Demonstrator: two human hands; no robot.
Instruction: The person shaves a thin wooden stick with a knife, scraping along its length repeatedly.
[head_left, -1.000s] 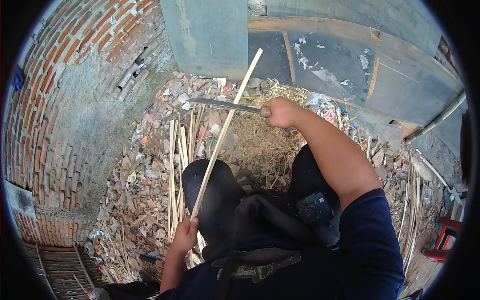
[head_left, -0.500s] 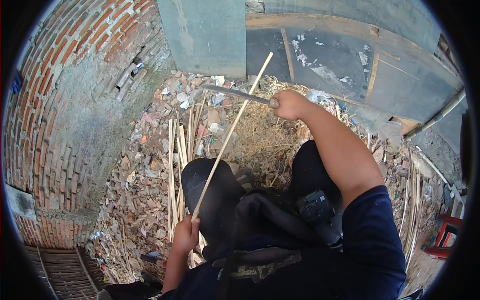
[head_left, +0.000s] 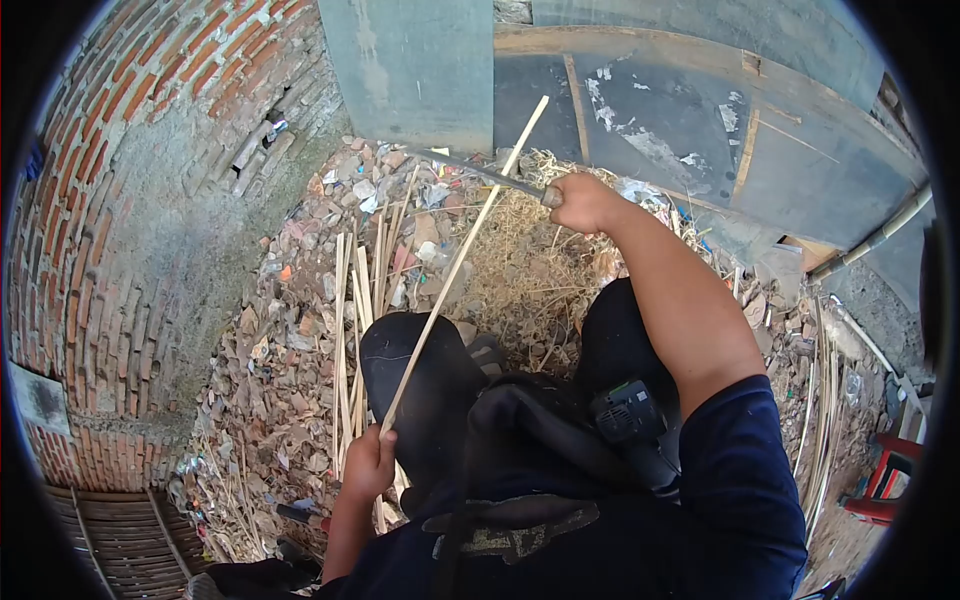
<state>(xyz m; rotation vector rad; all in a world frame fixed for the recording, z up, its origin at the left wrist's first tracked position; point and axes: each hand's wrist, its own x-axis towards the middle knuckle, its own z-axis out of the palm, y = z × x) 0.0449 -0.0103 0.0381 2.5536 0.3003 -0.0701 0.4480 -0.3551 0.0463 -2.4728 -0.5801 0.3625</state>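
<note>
My left hand [head_left: 370, 463] is closed around the lower end of a long, pale bamboo strip [head_left: 460, 262]. The strip slants up and away over my left knee. In my right hand [head_left: 588, 203] is the handle of a machete [head_left: 505, 181], its blade pointing left. Near its far end the strip meets the blade; whether the edge is cutting into it I cannot tell. Beneath that spot lies a heap of dry, straw-like shavings [head_left: 535, 255]. More split bamboo strips [head_left: 345, 340] lie beside my left knee.
Rubble and litter [head_left: 270, 370] cover the ground. A brick wall [head_left: 90, 270] rises on the left, and grey panels [head_left: 410, 75] stand ahead. Another bundle of thin strips [head_left: 825, 420] is at the right, near a red object [head_left: 882, 480]. A dark power tool [head_left: 630, 412] rests by my lap.
The machete's tip has swung slightly up and away, and my right hand has shifted a little. The bamboo strip stays in my left hand, with its far end slightly higher.
</note>
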